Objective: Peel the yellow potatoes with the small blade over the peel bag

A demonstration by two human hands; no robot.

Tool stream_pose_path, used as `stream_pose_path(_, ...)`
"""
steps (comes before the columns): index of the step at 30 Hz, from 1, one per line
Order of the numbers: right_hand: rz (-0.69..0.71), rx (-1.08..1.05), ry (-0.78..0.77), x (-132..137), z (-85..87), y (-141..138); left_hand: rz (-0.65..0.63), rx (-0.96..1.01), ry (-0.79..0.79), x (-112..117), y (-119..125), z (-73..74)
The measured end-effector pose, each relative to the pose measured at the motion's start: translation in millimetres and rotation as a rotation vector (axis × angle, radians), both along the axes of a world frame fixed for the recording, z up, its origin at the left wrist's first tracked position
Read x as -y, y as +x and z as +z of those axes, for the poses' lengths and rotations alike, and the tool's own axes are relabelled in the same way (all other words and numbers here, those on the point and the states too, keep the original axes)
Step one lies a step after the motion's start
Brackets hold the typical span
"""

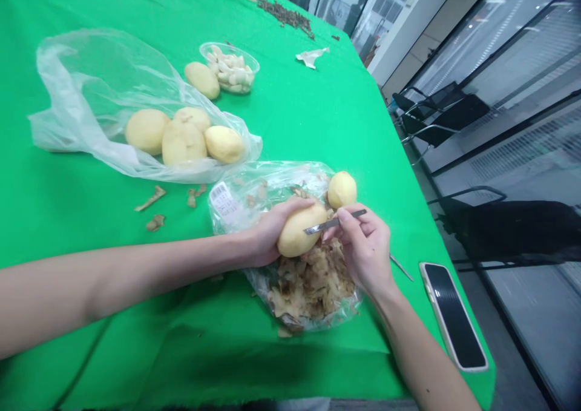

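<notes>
The peeled potato (297, 232) lies in your left hand (270, 232), over a clear plastic bag (281, 178) of brown peelings (313, 287), on the green-covered counter (54, 217). It looks firm, stiff and fairly heavy for its size, and its bare flesh is likely slippery when damp, so hold it around its fat middle, clear of the blade's path.

Further up the counter, a second plastic bag (59, 108) holds four more potatoes (184, 143). A black-screened phone (454, 314) lies near the counter's edge, beyond your right hand (365, 247). A clear plastic tub (229, 48) holds pale pieces that are hard to identify.

Your left fingers (290, 210) curl over the potato, wrapping it firmly. Your right fingers (347, 220) pinch a slim metal blade (331, 223) against your thumb, with the blade lying across the potato's top. Another potato (341, 190) sits just beside them.
</notes>
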State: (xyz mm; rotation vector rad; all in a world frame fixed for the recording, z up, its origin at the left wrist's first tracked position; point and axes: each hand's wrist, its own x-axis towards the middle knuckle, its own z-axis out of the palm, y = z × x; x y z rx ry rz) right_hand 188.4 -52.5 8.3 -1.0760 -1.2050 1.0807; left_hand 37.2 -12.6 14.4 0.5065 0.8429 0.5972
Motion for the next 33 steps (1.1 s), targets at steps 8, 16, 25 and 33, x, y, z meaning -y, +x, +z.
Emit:
stream_pose_path(8, 0.026, 0.021, -0.001, 0, -0.9, -1, -0.023, 0.062, 0.019, -3, 0, -7.4)
stream_pose_path(16, 0.047, 0.052, 0.035, 1, 2.9, -4, -0.127, 0.173, 0.102, -3, 0, -9.1)
stream_pose_path(25, 0.065, -0.008, 0.033, -1, 1.0, 1, -0.064, 0.047, 0.040, -3, -1, -6.2)
stream_pose_path(33, 0.098, 0.084, 0.106, 0, 2.8, -2, -0.169, 0.208, 0.134, -4, -1, -13.2)
